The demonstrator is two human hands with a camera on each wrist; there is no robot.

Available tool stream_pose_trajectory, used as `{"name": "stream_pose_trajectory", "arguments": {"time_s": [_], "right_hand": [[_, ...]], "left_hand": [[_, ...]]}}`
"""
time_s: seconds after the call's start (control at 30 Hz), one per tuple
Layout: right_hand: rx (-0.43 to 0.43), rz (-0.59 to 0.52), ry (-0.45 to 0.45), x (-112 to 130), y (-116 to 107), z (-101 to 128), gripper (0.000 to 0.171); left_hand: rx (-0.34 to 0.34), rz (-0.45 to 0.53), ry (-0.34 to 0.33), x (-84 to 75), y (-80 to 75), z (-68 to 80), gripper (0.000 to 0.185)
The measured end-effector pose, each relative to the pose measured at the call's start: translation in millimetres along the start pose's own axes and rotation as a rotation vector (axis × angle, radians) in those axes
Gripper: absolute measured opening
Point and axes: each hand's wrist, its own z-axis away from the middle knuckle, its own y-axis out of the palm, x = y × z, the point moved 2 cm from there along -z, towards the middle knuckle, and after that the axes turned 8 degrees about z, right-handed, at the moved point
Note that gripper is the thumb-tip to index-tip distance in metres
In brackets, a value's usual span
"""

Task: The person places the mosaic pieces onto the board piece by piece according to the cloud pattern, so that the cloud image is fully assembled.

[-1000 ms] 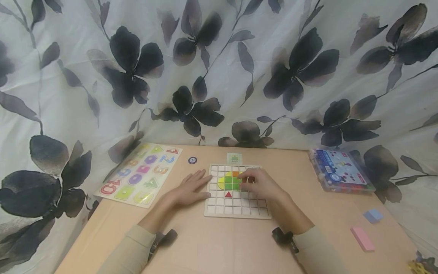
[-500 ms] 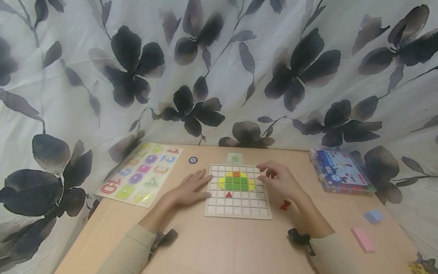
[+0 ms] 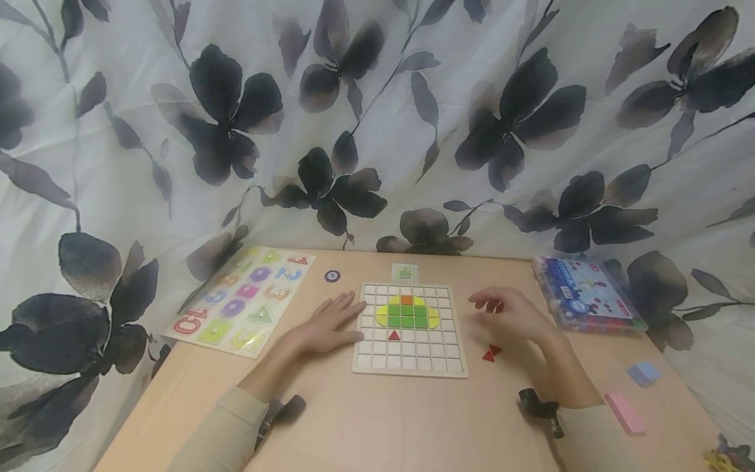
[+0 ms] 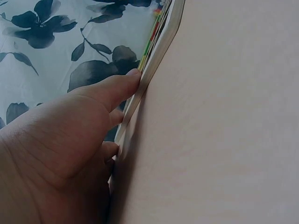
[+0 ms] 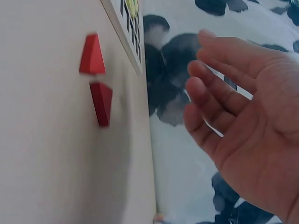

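A wooden grid board [image 3: 409,364] lies in the middle of the table, with green, yellow and orange tiles [image 3: 407,313] set in it and a small red triangle [image 3: 394,335] below them. My left hand [image 3: 330,322] lies flat and open on the table, its fingertips [image 4: 126,79] against the board's left edge [image 4: 159,44]. My right hand [image 3: 510,313] hovers open, empty and relaxed to the right of the board. Two red triangle pieces [image 3: 491,353] lie on the table just below that hand, also seen as red triangle pieces [image 5: 96,78] in the right wrist view.
A number and shape puzzle [image 3: 242,298] lies at the left. A clear plastic box [image 3: 584,294] stands at the right. A small card [image 3: 404,272] and a round token [image 3: 332,276] sit behind the board. Blue [image 3: 643,372] and pink [image 3: 624,411] blocks lie front right. Floral cloth surrounds the table.
My right hand lifted off the board's tiles and moved right, away from the board, uncovering the tile pattern. Two red triangles now show on the table. The left hand stayed still.
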Motion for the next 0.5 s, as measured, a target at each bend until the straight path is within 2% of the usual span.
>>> {"name": "stream_pose_trajectory", "arguments": {"time_s": [0.17,0.3,0.5], "right_hand": [[0.112,-0.024,-0.02,-11,-7,7,0.025],[0.222,-0.073,0.015,-16,-10,13,0.022],[0.342,-0.111,0.028,-22,-11,17,0.028]], "left_hand": [[-0.002,-0.011,-0.001,1.0,0.9,-0.3,0.079],[-0.002,-0.009,0.0,1.3,1.0,-0.4,0.079],[0.002,0.001,0.001,-1.1,-0.3,0.1,0.079]]}}
